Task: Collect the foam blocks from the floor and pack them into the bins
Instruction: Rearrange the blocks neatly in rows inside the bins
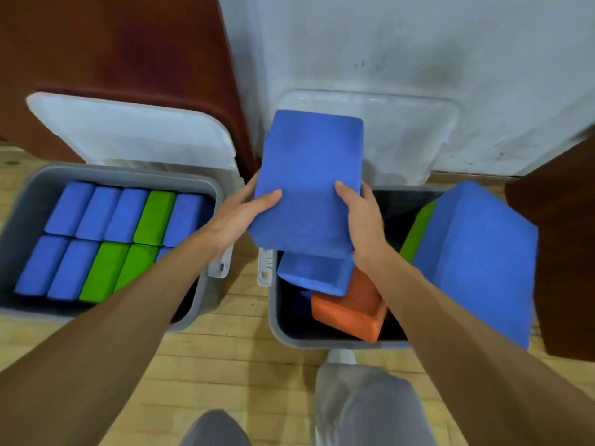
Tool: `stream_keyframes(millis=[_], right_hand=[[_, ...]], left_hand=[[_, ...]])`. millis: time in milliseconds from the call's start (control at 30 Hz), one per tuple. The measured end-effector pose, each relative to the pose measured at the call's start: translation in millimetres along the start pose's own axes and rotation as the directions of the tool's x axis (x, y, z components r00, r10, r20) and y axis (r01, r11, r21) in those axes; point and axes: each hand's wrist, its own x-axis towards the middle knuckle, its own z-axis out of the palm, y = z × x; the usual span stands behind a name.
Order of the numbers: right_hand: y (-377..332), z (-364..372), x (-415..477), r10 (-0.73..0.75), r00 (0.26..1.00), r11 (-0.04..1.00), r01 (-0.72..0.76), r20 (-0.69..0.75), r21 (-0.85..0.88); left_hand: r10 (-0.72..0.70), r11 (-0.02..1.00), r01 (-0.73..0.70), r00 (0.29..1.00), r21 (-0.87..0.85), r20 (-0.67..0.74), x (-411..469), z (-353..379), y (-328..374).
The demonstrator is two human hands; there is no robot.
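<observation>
Both hands hold one blue foam block above the left end of the right grey bin. My left hand grips its left edge, thumb on top. My right hand grips its right edge. Below it in that bin lie another blue block, an orange block and a green block. A large blue block leans over the bin's right side. The left grey bin is packed with rows of blue blocks and green blocks.
Each bin's translucent lid stands open behind it, the left lid and the right lid. A white wall and dark red-brown panels rise behind. Wooden floor runs between the bins. My grey-trousered knees are at the bottom.
</observation>
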Motion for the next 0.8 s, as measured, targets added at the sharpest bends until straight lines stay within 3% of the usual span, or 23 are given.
stream_keyframes(millis=[167, 300, 400, 567, 800], right_hand=[[32.7, 41.2, 9.9, -0.067, 0.981, 0.996, 0.056, 0.180, 0.062], [57.1, 58.9, 11.3, -0.086, 0.963, 0.996, 0.078, 0.255, 0.041], [78.3, 69.4, 15.6, -0.095, 0.951, 0.994, 0.076, 0.295, 0.074], [102.7, 86.0, 9.9, -0.057, 0.966, 0.996, 0.036, 0.251, 0.086], [112.3, 109.5, -15.1, -0.068, 0.983, 0.993, 0.051, 0.168, 0.104]], left_hand=[[0.090, 0.995, -0.094, 0.987, -0.024, -0.133, -4.2, -35.9, -35.2], [0.087, 0.996, -0.091, 0.975, -0.012, -0.206, -5.4, -54.4, -52.2], [0.091, 0.987, -0.127, 0.950, -0.103, -0.299, -5.8, -59.7, -70.2], [0.194, 0.954, -0.248, 0.939, -0.170, -0.284, -20.3, -62.1, -104.1], [0.201, 0.946, -0.262, 0.936, -0.189, -0.290, -37.7, -73.9, -120.4]])
